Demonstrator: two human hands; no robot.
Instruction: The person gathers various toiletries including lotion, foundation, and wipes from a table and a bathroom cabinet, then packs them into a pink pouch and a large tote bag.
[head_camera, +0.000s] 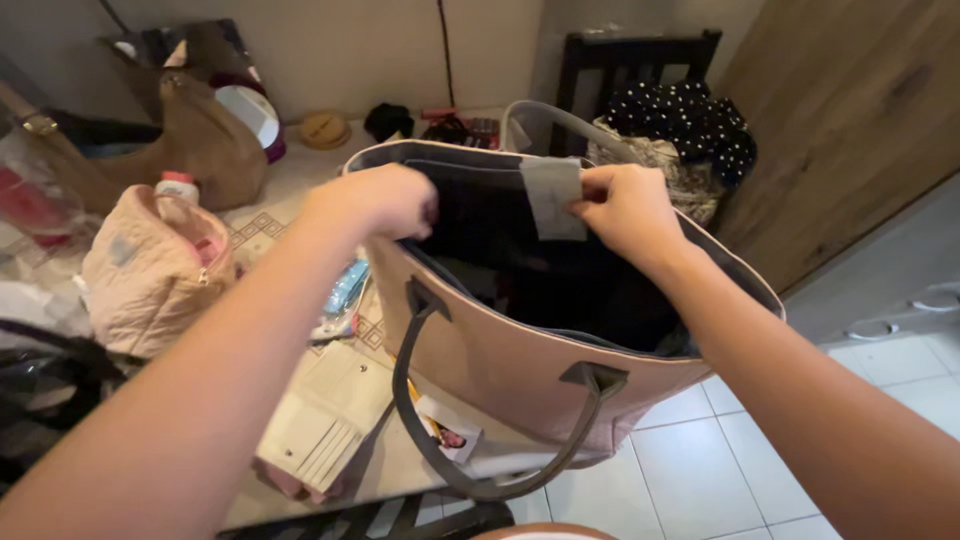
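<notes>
Tote (520, 370) upright on table edge, mouth open under both hands. Left hand (385, 200) curled over near rim, dipping inside; grasp unclear. Right hand (625, 205) pinches grey tab (553, 195) at far rim. Wallet (320, 420), pink pouch (150, 270) left of hands, outside tote.

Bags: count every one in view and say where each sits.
4. The pink tote stands at the table edge, both hands at its mouth; a quilted pink pouch lies left of it; a brown handbag behind; a black bag far left. Others may be hidden.
</notes>
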